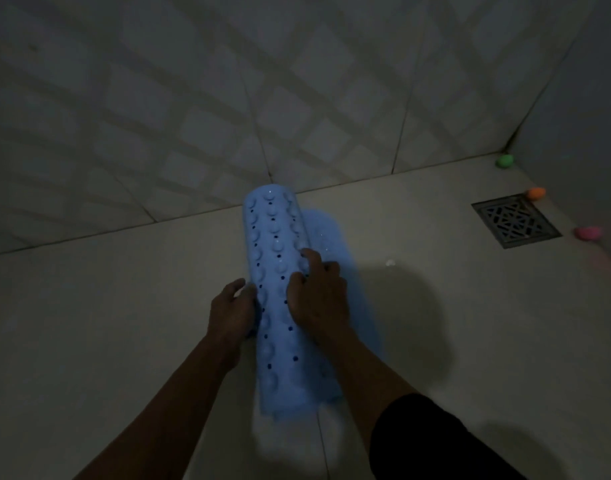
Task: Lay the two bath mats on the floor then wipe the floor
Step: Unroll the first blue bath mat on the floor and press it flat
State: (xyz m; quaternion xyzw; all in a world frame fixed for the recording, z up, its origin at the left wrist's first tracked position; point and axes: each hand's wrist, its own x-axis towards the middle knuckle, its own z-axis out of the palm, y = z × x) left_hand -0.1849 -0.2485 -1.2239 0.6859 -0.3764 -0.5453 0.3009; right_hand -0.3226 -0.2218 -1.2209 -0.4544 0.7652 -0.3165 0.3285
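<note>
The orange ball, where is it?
In the head view, the orange ball sits far right on the floor, at the drain's back corner, between the green ball and pink ball.
</note>
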